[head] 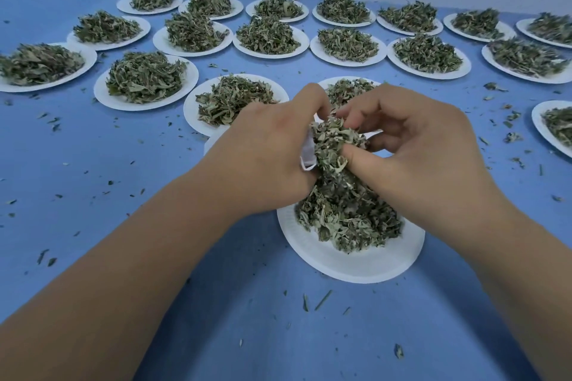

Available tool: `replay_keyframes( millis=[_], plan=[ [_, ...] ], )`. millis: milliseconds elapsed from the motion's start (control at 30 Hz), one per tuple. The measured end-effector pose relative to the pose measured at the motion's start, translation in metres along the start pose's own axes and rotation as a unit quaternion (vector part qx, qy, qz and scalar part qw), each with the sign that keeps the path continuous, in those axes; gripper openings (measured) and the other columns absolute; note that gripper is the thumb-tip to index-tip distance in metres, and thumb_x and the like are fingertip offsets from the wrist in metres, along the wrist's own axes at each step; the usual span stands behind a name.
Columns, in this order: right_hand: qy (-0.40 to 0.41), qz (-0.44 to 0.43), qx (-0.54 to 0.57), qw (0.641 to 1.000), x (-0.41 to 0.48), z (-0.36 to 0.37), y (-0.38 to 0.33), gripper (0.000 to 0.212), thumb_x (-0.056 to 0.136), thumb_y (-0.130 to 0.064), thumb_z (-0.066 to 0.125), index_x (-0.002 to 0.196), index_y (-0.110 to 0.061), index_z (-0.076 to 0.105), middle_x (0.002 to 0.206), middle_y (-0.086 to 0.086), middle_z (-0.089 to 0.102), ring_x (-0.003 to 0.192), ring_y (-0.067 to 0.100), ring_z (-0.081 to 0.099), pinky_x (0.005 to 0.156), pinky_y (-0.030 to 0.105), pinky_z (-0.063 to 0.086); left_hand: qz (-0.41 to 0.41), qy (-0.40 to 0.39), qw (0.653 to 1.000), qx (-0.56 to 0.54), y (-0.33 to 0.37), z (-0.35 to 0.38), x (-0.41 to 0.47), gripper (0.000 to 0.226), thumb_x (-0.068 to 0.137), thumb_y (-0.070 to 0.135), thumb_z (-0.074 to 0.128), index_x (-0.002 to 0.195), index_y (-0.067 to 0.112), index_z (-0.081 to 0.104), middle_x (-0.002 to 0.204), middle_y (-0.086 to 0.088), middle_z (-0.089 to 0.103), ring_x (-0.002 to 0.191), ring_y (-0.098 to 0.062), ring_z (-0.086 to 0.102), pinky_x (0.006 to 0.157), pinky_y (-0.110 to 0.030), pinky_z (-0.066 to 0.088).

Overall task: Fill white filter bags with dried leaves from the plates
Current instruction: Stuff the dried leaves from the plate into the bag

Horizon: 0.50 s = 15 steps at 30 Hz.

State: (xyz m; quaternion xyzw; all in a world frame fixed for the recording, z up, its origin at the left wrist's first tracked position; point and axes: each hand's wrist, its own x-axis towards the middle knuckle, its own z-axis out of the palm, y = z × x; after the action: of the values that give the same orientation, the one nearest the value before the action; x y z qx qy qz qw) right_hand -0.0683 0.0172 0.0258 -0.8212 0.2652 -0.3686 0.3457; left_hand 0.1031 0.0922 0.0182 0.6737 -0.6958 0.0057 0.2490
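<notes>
**A:** What does the filter bag look like?

**B:** Only a thin, folded white edge of the filter bag (307,155) shows, beside the left hand (263,161). The rest is hidden behind that hand and a wad of dried leaves (332,141), grey-green and crumpled.

**A:** Which way does it point?

**B:** Too little shows to tell its long axis. The wad runs from the fingertips down to the heap (349,219) on the nearest plate (356,266).

**A:** And the fingers?

**B:** The left hand's fingers (312,99) curl round the bag, holding it above the plate's far side. The right hand (427,161) pinches the wad, thumb and fingers pressed in just right of the white edge.

**A:** Around them?

**B:** Other plates (145,83) heaped with leaves stand on the blue worktop (154,164), among scattered crumbs.
</notes>
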Motion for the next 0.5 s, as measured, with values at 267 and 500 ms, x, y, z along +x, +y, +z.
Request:
replay_keyframes(
  millis=[267, 500],
  plan=[
    [-0.053, -0.091, -0.056, 0.993, -0.006, -0.002, -0.002, 0.029, 0.079, 0.003, 0.072, 0.099, -0.017, 0.079, 0.112, -0.007, 0.073, 0.104, 0.005, 0.068, 0.084, 0.015, 0.051, 0.010, 0.007, 0.998, -0.063, 0.001, 0.000, 0.000, 0.064, 0.068, 0.004, 0.069, 0.127, 0.015, 0.046, 0.077, -0.003, 0.067, 0.055, -0.013, 0.055, 0.052, -0.039, 0.045],
    [0.001, -0.060, -0.130, 0.990, -0.004, 0.002, -0.007, 0.029, 0.067, -0.011, 0.067, 0.090, -0.028, 0.061, 0.082, -0.016, 0.064, 0.072, -0.011, 0.055, 0.069, 0.002, 0.037, 0.055, -0.006, 0.998, -0.037, 0.020, 0.001, 0.001, 0.069, 0.059, 0.006, 0.058, 0.125, 0.013, 0.041, 0.056, 0.010, 0.036, 0.047, -0.007, 0.042, 0.043, -0.019, 0.020]
  ],
)
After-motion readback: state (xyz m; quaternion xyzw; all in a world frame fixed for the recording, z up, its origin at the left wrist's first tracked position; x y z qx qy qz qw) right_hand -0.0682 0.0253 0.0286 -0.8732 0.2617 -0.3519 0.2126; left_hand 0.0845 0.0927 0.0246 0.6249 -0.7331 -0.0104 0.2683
